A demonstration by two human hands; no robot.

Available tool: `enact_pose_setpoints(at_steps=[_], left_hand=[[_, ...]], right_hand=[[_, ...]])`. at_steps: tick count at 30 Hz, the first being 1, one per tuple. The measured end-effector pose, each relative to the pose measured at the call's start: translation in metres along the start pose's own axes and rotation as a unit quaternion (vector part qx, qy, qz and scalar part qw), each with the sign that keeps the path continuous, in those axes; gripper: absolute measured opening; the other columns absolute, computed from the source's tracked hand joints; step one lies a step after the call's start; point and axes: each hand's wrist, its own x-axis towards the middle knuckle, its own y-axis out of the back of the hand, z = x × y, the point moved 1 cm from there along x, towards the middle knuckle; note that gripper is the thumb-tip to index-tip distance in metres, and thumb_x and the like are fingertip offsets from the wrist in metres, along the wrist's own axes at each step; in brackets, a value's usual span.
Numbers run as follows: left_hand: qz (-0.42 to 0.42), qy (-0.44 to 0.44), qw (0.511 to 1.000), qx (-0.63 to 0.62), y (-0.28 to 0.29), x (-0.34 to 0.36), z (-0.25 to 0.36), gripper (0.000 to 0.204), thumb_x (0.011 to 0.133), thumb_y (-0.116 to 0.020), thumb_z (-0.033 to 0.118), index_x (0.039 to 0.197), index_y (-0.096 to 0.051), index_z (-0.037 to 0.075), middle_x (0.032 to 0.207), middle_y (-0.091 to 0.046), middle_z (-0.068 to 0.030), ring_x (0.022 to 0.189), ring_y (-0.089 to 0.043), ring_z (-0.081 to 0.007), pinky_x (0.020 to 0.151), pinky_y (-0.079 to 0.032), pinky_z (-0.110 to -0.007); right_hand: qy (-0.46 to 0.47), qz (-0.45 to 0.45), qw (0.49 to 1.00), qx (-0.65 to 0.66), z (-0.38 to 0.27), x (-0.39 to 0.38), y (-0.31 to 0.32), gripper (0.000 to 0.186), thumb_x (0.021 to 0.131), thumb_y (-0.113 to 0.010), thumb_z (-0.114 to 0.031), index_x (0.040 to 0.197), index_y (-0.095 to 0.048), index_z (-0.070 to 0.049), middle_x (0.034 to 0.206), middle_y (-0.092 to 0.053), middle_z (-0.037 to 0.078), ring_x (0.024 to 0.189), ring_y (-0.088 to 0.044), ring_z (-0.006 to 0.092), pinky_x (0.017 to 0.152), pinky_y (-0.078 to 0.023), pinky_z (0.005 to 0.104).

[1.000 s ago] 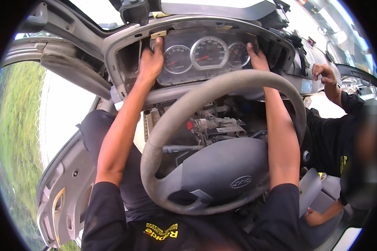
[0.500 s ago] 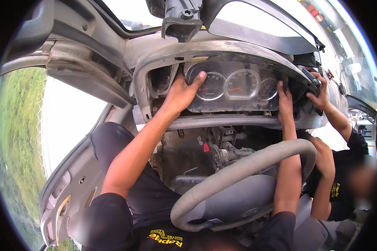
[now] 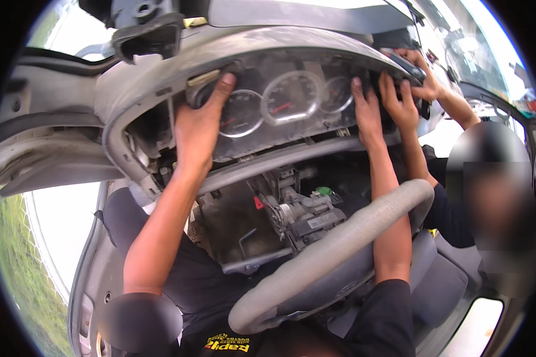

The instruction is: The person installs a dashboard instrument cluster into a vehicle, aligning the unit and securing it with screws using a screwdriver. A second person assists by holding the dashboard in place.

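Note:
My left hand grips the left side of the gauge cluster, thumb over its upper corner and the other fingers hidden. My right hand holds the cluster's right side, fingertips beside the smaller dial. The cluster sits tilted in the dusty grey dashboard bezel. A co-worker's hand reaches in just right of mine, and their other hand grasps the bezel's upper right end. Below, the bare steering column shows a red piece and a green piece.
The steering wheel spans the lower middle, under my right forearm. A co-worker leans in from the right beside a grey seat. A loose vent housing sits above the dash. The open doorway on the left shows grass and fence.
The co-worker has moved both hands up to the dashboard's right end, one now beside my right hand. My hands remain on the cluster as the view has shifted.

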Motion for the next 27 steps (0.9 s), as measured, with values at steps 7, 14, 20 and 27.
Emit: enact_pose_setpoints(at_steps=[7,14,20,27], left_hand=[[0.016,-0.022,0.999,0.018,-0.005,0.002,-0.006,0.092,0.085,-0.087,0.053,0.143,-0.055,-0.011,0.14,-0.062,-0.0213,0.128,-0.059,-0.0258,0.11,-0.045,-0.033],[0.011,0.015,1.0,-0.011,0.005,0.006,-0.01,0.088,0.088,-0.084,0.053,0.139,-0.059,-0.013,0.133,-0.067,-0.0209,0.125,-0.061,-0.0263,0.112,-0.042,-0.035],[-0.036,-0.003,0.997,0.065,0.002,0.005,-0.002,0.105,0.087,-0.081,0.063,0.147,-0.046,-0.016,0.143,-0.058,-0.0271,0.137,-0.055,-0.0307,0.12,-0.036,-0.037],[-0.025,-0.017,0.993,0.115,0.008,0.01,-0.009,0.111,0.085,-0.078,0.068,0.15,-0.044,-0.015,0.145,-0.057,-0.0276,0.14,-0.053,-0.0317,0.122,-0.033,-0.039]], right_hand=[[0.031,0.017,0.999,0.011,-0.005,-0.002,0.003,0.08,0.103,-0.065,-0.053,0.154,-0.045,0.005,0.15,-0.055,0.018,0.14,-0.049,0.0294,0.121,-0.034,0.0387],[0.023,-0.014,0.999,-0.026,0.004,0.009,-0.002,0.081,0.107,-0.054,-0.055,0.16,-0.036,0.003,0.163,-0.041,0.018,0.153,-0.035,0.0289,0.126,-0.024,0.0363],[0.136,0.098,0.978,-0.127,0.023,0.025,0.006,0.075,0.108,-0.053,-0.053,0.159,-0.04,0.001,0.167,-0.035,0.022,0.157,-0.029,0.0352,0.127,-0.023,0.0395],[0.11,0.035,0.99,-0.082,0.015,0.027,0.018,0.072,0.107,-0.056,-0.049,0.158,-0.041,0.001,0.167,-0.034,0.023,0.157,-0.027,0.0371,0.128,-0.022,0.0417]])
